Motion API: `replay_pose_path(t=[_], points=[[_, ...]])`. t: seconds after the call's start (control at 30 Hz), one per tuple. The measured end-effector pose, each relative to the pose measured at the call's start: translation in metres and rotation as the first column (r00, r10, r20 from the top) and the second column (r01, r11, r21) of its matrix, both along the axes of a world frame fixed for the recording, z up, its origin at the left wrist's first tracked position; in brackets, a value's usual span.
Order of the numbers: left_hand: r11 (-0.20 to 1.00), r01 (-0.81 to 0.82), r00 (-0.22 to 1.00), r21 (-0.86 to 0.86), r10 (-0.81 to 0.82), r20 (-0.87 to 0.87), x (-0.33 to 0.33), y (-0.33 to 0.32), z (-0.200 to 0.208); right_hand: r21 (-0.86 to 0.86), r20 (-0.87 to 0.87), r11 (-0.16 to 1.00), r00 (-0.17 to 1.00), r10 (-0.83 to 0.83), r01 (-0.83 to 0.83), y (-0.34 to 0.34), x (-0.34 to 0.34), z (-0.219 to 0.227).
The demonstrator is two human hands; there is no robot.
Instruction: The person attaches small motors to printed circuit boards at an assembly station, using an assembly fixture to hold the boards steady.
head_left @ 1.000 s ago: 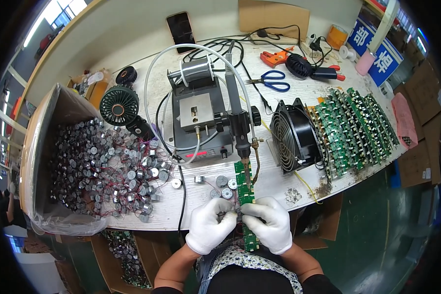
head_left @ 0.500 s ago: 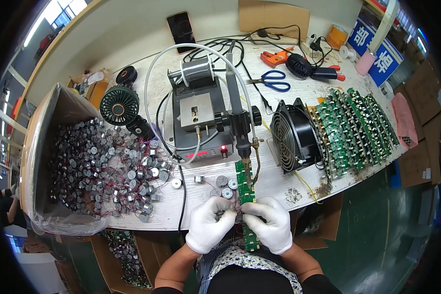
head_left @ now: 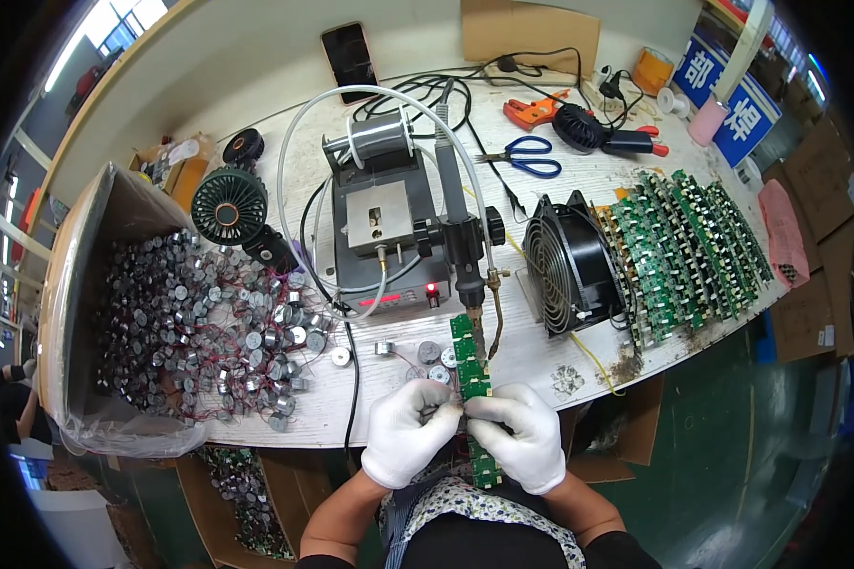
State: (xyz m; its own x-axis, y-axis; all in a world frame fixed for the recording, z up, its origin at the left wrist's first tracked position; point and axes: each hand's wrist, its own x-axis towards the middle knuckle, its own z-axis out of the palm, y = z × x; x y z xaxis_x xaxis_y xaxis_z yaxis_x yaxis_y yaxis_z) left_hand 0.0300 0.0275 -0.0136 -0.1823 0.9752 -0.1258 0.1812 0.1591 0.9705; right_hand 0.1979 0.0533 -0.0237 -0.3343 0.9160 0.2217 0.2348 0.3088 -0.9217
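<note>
Green board strip (head_left: 461, 334): long axis runs away from the wearer, far end canted slightly left, under the soldering iron (head_left: 469, 275). Near end juts past the front edge of the surface (head_left: 527, 362) over the apron (head_left: 503, 503). Left hand (head_left: 410, 438) and right hand (head_left: 517, 441) meet mid-strip; each grip has fingertips pressed together, contents too small to tell. Round motors (head_left: 429, 353) crowd the left edge; bare room right, toward the black fan (head_left: 588, 270).

Motors (head_left: 254, 340) crowd the left, the soldering machine (head_left: 378, 218) sits behind the circuit strip (head_left: 472, 365), fan (head_left: 590, 251) to the right, boards (head_left: 693, 266) beyond!
</note>
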Motion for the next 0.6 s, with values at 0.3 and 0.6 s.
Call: replay_pose_path(t=[0.3, 0.6], points=[[0.979, 0.009, 0.996, 0.202, 0.009, -0.088, -0.009, 0.009, -0.008, -0.123, -0.087, 0.992, 0.996, 0.007, -0.018, -0.004, 0.007, -0.003], [0.994, 0.027, 0.975, -0.11, -0.003, 0.221, -0.003, 0.014, 0.0, -0.122, -0.1, 0.992, 0.995, 0.01, -0.023, -0.004, 0.007, -0.003]])
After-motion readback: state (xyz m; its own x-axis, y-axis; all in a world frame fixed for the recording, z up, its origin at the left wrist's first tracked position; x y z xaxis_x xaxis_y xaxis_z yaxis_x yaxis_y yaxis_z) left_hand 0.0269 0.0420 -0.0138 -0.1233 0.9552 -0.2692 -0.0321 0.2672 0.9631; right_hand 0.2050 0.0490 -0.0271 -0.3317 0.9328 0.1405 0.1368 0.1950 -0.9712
